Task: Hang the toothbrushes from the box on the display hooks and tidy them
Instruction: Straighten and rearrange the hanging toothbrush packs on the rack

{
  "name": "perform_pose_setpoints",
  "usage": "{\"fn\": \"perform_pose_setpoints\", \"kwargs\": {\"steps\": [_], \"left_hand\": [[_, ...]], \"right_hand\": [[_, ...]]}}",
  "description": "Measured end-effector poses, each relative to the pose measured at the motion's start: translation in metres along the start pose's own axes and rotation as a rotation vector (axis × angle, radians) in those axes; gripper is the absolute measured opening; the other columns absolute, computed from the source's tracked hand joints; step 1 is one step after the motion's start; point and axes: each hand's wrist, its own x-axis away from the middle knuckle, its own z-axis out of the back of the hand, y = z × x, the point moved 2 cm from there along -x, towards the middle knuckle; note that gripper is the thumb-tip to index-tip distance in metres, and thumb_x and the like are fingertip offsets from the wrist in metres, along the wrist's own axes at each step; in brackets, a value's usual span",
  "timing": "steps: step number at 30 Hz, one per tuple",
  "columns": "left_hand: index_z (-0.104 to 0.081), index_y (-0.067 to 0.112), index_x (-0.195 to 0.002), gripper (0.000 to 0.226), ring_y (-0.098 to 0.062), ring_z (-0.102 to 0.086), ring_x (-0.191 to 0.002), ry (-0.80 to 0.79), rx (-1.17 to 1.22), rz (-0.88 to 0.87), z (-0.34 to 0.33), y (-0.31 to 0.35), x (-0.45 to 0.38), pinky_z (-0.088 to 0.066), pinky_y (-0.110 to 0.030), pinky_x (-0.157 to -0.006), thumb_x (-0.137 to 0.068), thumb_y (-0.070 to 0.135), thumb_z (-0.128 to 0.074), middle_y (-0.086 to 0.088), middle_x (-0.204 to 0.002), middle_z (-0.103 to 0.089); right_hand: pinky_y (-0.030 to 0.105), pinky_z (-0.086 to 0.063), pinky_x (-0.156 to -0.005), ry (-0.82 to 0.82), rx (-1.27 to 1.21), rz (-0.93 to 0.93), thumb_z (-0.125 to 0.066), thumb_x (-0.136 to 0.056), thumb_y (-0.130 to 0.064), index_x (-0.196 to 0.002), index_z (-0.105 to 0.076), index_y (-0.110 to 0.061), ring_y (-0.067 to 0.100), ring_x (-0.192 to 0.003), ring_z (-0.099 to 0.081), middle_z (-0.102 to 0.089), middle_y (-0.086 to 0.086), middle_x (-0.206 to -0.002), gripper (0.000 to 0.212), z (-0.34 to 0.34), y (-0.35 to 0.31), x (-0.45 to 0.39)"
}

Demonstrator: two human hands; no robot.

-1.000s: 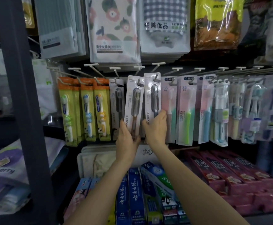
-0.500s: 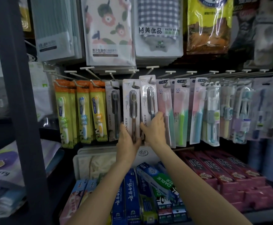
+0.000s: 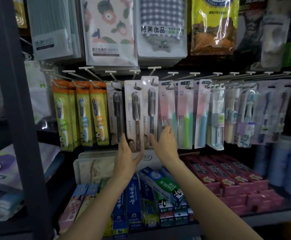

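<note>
Two white blister-carded toothbrushes are already hung on neighbouring display hooks (image 3: 151, 82) in the middle of the rail: the brown-handled pack (image 3: 134, 116) on the left and the grey-blue-handled pack (image 3: 150, 111) just beside it on the right, its top edge set a little higher. Both cards are seen upright and roughly parallel, their long edges touching or nearly so.

The lower end of the brown-handled pack is cupped by the left hand (image 3: 126, 158), fingers spread along its left edge and thumb reaching under its bottom corner; it is steadied rather than clamped. The right hand (image 3: 165, 141) is laid with relaxed, fairly straight fingers against the bottom of the grey-blue-handled pack and the pink-and-green pack (image 3: 167, 115) next to it, nothing being gripped.

Hanging is judged done for these two, and the step in hand is taken to be the tidying, squaring them with the row. The supply box is not in view (so how many brushes are left cannot be told).

Further out, orange-and-green children's brushes (image 3: 82, 116) are hung to the left, packaged towels (image 3: 110, 30) above, and toothpaste cartons (image 3: 163, 186) are stacked on the shelf below.
</note>
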Motion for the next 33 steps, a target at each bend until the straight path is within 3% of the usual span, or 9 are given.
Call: {"fn": "perform_pose_setpoints", "kwargs": {"steps": [4, 8, 10, 13, 16, 19, 23, 28, 33], "left_hand": [[-0.012, 0.010, -0.147, 0.072, -0.026, -0.030, -0.135, 0.113, -0.214, -0.150, 0.034, -0.014, 0.000, -0.028, -0.034, -0.109, -0.089, 0.016, -0.056, -0.013, -0.150, -0.025], [-0.037, 0.010, -0.140, 0.068, -0.033, -0.029, -0.137, 0.214, -0.611, -0.395, 0.076, -0.036, -0.022, -0.013, -0.042, -0.113, -0.078, 0.007, -0.066, -0.013, -0.146, -0.037], [-0.047, 0.018, -0.134, 0.070, -0.033, -0.026, -0.137, 0.185, -0.828, -0.525, 0.093, -0.046, -0.035, -0.012, -0.050, -0.111, -0.070, 0.012, -0.074, -0.011, -0.144, -0.040], [-0.059, 0.021, -0.122, 0.065, -0.034, -0.017, -0.137, 0.163, -1.020, -0.672, 0.105, -0.054, -0.054, -0.010, -0.061, -0.105, -0.061, 0.015, -0.081, -0.009, -0.145, -0.040], [-0.068, 0.021, -0.109, 0.060, -0.037, -0.021, -0.134, 0.207, -1.077, -0.703, 0.107, -0.061, -0.069, -0.011, -0.061, -0.103, -0.052, 0.016, -0.086, -0.008, -0.142, -0.044], [-0.068, 0.023, -0.111, 0.063, -0.035, -0.023, -0.134, 0.254, -1.064, -0.707, 0.109, -0.070, -0.077, -0.009, -0.058, -0.104, -0.051, 0.021, -0.087, -0.004, -0.145, -0.036], [-0.065, 0.023, -0.116, 0.064, -0.036, -0.020, -0.136, 0.272, -1.041, -0.707, 0.113, -0.080, -0.083, -0.011, -0.060, -0.103, -0.055, 0.021, -0.084, -0.006, -0.146, -0.037], [-0.064, 0.024, -0.118, 0.064, -0.033, -0.008, -0.140, 0.282, -1.048, -0.728, 0.113, -0.088, -0.086, -0.003, -0.058, -0.107, -0.056, 0.021, -0.083, -0.005, -0.150, -0.025], [-0.067, 0.021, -0.113, 0.063, -0.035, -0.019, -0.136, 0.307, -1.047, -0.729, 0.112, -0.087, -0.086, -0.002, -0.057, -0.107, -0.052, 0.020, -0.084, -0.009, -0.147, -0.036]], "right_hand": [[0.023, -0.041, -0.082, 0.161, -0.182, 0.159, -0.055, -0.092, -0.022, -0.119, -0.044, -0.002, 0.018, -0.100, -0.048, -0.050, 0.009, -0.111, 0.035, 0.013, -0.032, 0.011], [0.021, -0.047, -0.085, -0.076, -0.422, 0.114, -0.058, -0.091, -0.022, -0.122, -0.048, -0.005, 0.012, -0.100, -0.056, -0.058, 0.007, -0.111, 0.037, -0.022, -0.072, 0.017], [0.020, -0.045, -0.084, -0.116, -0.395, 0.064, -0.058, -0.091, -0.023, -0.127, -0.046, -0.004, 0.017, -0.107, -0.057, -0.059, 0.010, -0.118, 0.042, -0.049, -0.085, 0.011], [0.029, -0.042, -0.094, -0.113, -0.353, -0.024, -0.055, -0.093, -0.022, -0.138, -0.031, -0.002, 0.027, -0.123, -0.048, -0.048, 0.016, -0.133, 0.055, -0.085, -0.093, -0.003], [0.035, -0.042, -0.100, -0.026, -0.339, -0.101, -0.054, -0.092, -0.014, -0.141, -0.024, -0.002, 0.031, -0.125, -0.046, -0.046, 0.020, -0.134, 0.058, -0.111, -0.093, -0.020], [0.040, -0.042, -0.103, 0.002, -0.302, -0.165, -0.058, -0.090, -0.018, -0.145, -0.014, -0.005, 0.033, -0.126, -0.045, -0.042, 0.021, -0.138, 0.072, -0.130, -0.088, -0.035], [0.047, -0.025, -0.114, -0.064, -0.412, -0.239, -0.065, -0.086, -0.024, -0.149, 0.002, -0.014, 0.029, -0.142, -0.021, -0.017, 0.013, -0.154, 0.093, -0.147, -0.087, -0.056], [0.044, -0.028, -0.112, 0.053, -0.471, -0.268, -0.067, -0.084, -0.026, -0.147, -0.011, -0.014, 0.028, -0.138, -0.030, -0.028, 0.012, -0.151, 0.085, -0.153, -0.087, -0.074], [0.047, -0.031, -0.108, 0.015, -0.410, -0.251, -0.070, -0.079, -0.033, -0.147, -0.007, -0.016, 0.030, -0.139, -0.027, -0.023, 0.011, -0.152, 0.094, -0.162, -0.081, -0.075]]}}
